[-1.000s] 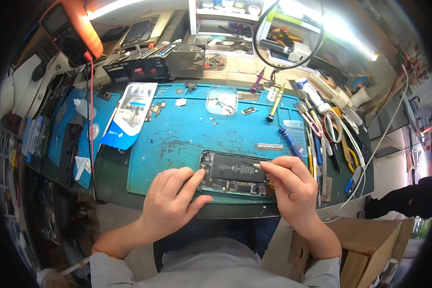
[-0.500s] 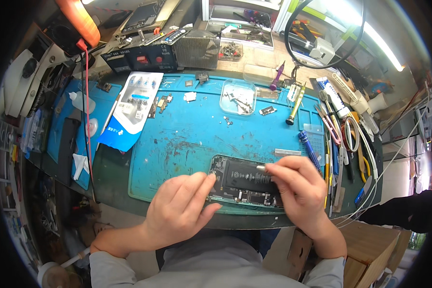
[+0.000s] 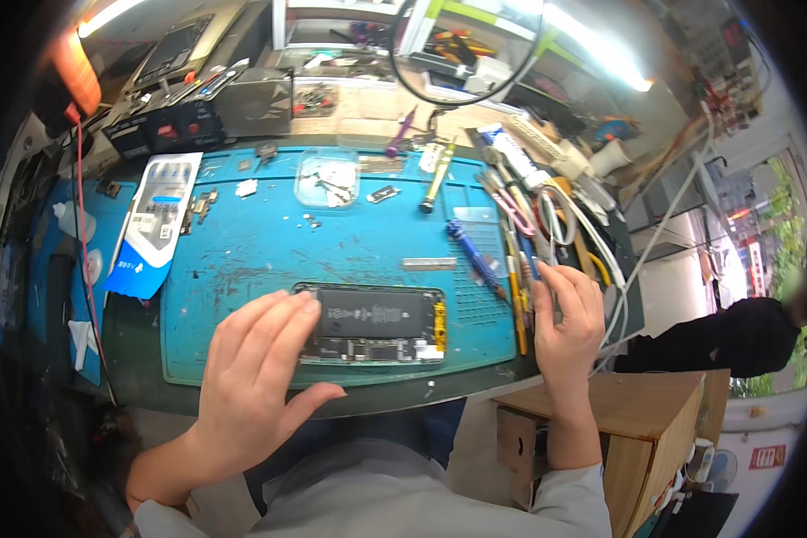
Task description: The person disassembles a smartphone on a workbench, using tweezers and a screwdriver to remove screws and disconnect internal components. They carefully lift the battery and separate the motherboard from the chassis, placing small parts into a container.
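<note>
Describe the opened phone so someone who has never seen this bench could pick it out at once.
Start from the large blue mat covering the middle of the bench. Near its front edge, by the fingertips of the left hand, lies a flat, dark rectangle: the opened phone. Its broad black battery and the yellow strip at its right end set it apart from the small loose parts farther back.

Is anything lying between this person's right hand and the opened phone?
Yes: a slim yellow tool lies near the right edge of the blue mat, between the right hand and the opened phone. It looks low enough to reach over.
</note>
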{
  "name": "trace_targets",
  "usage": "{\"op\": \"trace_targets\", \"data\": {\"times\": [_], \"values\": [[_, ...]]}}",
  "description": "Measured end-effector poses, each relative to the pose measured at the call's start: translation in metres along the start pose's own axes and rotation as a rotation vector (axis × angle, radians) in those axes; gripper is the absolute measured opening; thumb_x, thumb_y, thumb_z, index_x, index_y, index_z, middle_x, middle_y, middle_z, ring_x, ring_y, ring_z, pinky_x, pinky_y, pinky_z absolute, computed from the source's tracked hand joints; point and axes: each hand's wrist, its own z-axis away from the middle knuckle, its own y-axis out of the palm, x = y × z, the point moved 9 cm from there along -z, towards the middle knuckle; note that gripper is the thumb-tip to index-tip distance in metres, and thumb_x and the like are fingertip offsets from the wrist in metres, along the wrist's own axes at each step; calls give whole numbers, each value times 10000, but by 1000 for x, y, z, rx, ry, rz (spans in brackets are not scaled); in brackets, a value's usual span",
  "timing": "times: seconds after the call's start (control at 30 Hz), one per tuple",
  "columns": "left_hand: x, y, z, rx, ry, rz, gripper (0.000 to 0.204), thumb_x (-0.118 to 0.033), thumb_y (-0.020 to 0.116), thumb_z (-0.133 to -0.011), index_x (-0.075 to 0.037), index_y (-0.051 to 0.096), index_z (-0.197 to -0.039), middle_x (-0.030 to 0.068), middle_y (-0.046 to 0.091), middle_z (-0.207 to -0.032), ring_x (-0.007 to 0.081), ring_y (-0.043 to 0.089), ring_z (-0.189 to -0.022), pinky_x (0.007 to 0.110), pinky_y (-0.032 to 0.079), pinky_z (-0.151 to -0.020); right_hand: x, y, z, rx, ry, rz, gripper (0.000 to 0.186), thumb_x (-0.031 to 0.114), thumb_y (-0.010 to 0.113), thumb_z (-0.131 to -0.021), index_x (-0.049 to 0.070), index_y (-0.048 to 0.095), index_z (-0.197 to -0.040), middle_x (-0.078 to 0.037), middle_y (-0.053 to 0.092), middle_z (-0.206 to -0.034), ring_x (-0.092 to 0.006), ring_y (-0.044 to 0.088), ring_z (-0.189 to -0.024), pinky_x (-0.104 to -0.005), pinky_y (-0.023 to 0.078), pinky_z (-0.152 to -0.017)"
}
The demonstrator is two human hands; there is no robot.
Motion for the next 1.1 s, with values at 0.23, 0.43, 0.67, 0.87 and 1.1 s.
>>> {"op": "trace_targets", "data": {"times": [0.23, 0.43, 0.67, 0.87, 1.1], "values": [[-29, 41, -54, 268, 210, 38, 911, -302, 956, -809, 30, 550, -1553, 191, 611, -1552, 388, 558, -1462, 559, 441, -1243, -8, -12, -6, 205, 213, -183, 161, 101, 790, -1017, 58, 798, -1172, -120, 776, -963, -325, 750, -814, -398, 587, -745], [-26, 50, -70, 429, 163, 52, 930, -293, 971, -800, 17, 548, -1568, 198, 613, -1525, 397, 582, -1418, 480, 467, -1225, -11, 12, -12, 244, 113, -121, 89, 171, 817, -984, 95, 772, -976, -89, 736, -942, -328, 741, -847, -444, 574, -742], [34, -27, -60, 61, -57, 68, 620, -141, 867, -948, -21, 629, -1508, 200, 703, -1409, 363, 665, -1330, 445, 531, -1136, -41, 69, -39, 407, 248, 22, 255, 329, 815, -987, 77, 789, -958, -121, 793, -953, -352, 782, -894, -473, 610, -792], [50, -47, 14, -87, -107, 75, 284, 5, 833, -929, -6, 783, -1208, 158, 777, -1116, 348, 763, -1013, 427, 624, -876, -60, 50, -50, 252, 390, -189, 219, 222, 727, -1060, 5, 755, -1042, -132, 794, -837, -252, 781, -713, -405, 602, -686], [25, -23, 24, 22, 194, -110, 371, -171, 886, -899, -59, 798, -1241, 52, 758, -1129, 261, 716, -968, 379, 579, -796, -95, 27, -56, 191, 564, -677, 481, 96, 532, -1166, 31, 456, -1637, -72, 722, -872, -91, 647, -635, -253, 514, -571]]}}
